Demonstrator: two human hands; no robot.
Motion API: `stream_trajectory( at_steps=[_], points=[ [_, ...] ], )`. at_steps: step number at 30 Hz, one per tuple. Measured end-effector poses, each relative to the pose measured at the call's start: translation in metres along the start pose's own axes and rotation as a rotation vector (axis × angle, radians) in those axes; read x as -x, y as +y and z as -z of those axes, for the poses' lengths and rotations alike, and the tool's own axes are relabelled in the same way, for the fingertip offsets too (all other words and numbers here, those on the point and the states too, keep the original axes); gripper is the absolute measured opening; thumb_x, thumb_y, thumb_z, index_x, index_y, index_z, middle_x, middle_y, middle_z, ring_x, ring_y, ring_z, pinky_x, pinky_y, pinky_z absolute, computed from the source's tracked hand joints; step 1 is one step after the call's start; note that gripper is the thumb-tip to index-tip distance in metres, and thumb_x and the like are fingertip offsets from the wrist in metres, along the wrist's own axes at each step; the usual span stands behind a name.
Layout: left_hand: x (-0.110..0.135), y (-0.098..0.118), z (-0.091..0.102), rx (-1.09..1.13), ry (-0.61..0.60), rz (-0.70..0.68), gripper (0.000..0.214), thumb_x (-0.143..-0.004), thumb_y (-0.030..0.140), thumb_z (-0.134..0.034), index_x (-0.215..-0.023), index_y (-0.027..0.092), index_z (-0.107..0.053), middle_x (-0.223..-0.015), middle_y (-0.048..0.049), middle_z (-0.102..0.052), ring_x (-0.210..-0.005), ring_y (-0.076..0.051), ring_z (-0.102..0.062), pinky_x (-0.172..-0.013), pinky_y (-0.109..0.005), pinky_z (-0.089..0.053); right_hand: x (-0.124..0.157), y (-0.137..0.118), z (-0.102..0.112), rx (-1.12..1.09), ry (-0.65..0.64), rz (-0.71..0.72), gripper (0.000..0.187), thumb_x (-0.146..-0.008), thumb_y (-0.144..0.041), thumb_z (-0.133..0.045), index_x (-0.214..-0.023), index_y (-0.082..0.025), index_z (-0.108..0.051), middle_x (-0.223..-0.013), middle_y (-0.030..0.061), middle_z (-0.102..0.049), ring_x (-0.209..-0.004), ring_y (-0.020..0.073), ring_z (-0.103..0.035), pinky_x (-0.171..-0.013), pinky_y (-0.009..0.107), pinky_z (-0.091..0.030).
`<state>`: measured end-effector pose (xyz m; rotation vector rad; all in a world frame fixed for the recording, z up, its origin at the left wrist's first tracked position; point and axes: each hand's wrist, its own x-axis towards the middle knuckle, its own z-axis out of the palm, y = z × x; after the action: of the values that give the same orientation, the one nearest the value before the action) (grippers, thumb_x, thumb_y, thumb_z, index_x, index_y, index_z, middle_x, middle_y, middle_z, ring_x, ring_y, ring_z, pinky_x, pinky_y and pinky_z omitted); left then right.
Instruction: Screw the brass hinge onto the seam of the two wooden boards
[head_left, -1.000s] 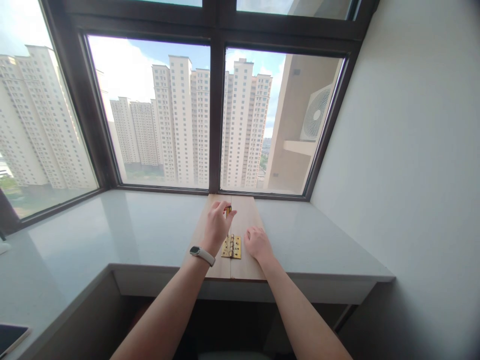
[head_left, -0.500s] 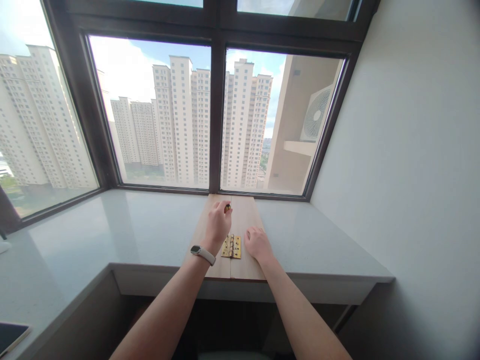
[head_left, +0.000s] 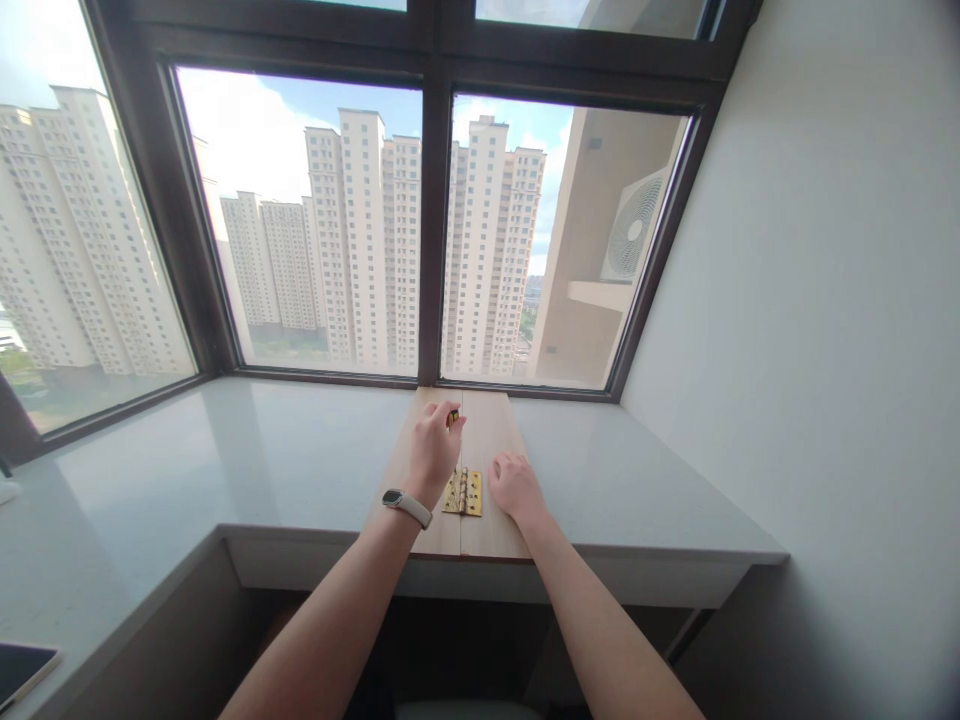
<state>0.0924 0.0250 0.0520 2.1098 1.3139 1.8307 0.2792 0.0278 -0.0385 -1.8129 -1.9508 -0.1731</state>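
The left hand point(head_left: 435, 440) holds a small black-and-yellow handle point(head_left: 454, 416) in a narrow grip. The right hand point(head_left: 516, 485) rests on the boards point(head_left: 486, 425), its grip too hidden to tell, beside the gold hinge point(head_left: 472, 493) lying across both

Bare to the elbow region, the left arm point(head_left: 322, 620) and right arm point(head_left: 596, 620) reach forward, converging, the left hand point(head_left: 435, 437) farther out with thumb and fingers pinched together, the right hand point(head_left: 515, 484) lower, back upward, its partly hidden fingers seemingly curled loosely under.
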Motion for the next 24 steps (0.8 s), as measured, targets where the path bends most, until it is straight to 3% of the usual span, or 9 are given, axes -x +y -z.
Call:
stream_trajectory(
  at_steps=[4,14,24],
  points=[
    [0.0002,0.0016,-0.0018,0.026,-0.005,-0.009,0.026,-0.094,0.017,-0.058,-0.119,0.022,-0.063,-0.103,-0.0100,-0.066,-0.083,-0.021,-0.066,-0.075,-0.036,-0.055,0.0004,-0.0020,0.0027,0.005,-0.018,-0.006,0.025,-0.100,-0.031,-0.048,-0.098,-0.018,-0.070,-0.106,0.0103,-0.069,-0.106,0.0214,-0.057,-0.096,0.029,-0.037],
    [0.0009,0.0033,0.0022,0.047,-0.025,-0.030,0.012,-0.092,0.023,-0.065,-0.103,0.021,-0.064,-0.100,-0.0072,-0.063,-0.080,-0.018,-0.065,-0.074,-0.033,-0.056,-0.0011,0.0008,-0.0029,-0.008,0.012,0.005,0.025,-0.099,-0.031,-0.049,-0.098,-0.018,-0.070,-0.105,0.0104,-0.069,-0.106,0.0216,-0.058,-0.097,0.029,-0.036],
    [0.0000,0.0035,0.0026,0.028,-0.021,-0.023,0.020,-0.095,0.019,-0.058,-0.114,0.022,-0.063,-0.100,-0.0087,-0.065,-0.083,-0.021,-0.065,-0.075,-0.035,-0.056,-0.0003,0.0005,-0.0006,-0.014,0.008,0.007,0.027,-0.101,-0.032,-0.046,-0.098,-0.019,-0.069,-0.104,0.0111,-0.069,-0.105,0.0227,-0.058,-0.095,0.030,-0.038]
  ],
)
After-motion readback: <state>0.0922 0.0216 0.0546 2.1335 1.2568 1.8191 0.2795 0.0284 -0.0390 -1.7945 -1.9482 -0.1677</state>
